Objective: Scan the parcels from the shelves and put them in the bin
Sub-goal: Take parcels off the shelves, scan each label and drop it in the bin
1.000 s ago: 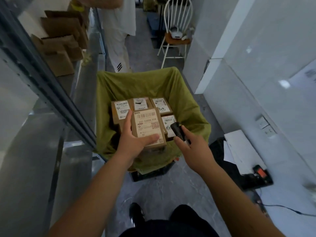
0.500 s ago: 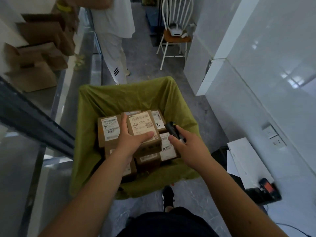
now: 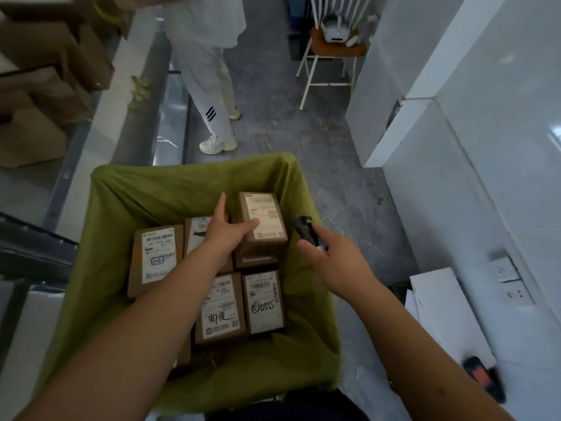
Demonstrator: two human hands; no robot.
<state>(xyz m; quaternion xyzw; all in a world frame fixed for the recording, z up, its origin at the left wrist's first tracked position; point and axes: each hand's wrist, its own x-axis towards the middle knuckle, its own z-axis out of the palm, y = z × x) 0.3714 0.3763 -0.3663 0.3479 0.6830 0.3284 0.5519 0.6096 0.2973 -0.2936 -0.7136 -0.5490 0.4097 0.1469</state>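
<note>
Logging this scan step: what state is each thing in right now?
Left hand: grips the top parcel.
Brown cardboard parcel with white label: held, stacked on others in the bin.
Right hand: holds the scanner.
Black handheld scanner: gripped, beside the held parcel.
Green-lined bin: open, partly filled with parcels.

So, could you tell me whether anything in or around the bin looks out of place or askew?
Mostly tidy. The parcel the left hand holds sits tilted atop the others in the bin, not yet flat. On the right, white sheets lie loosely fanned.
</note>
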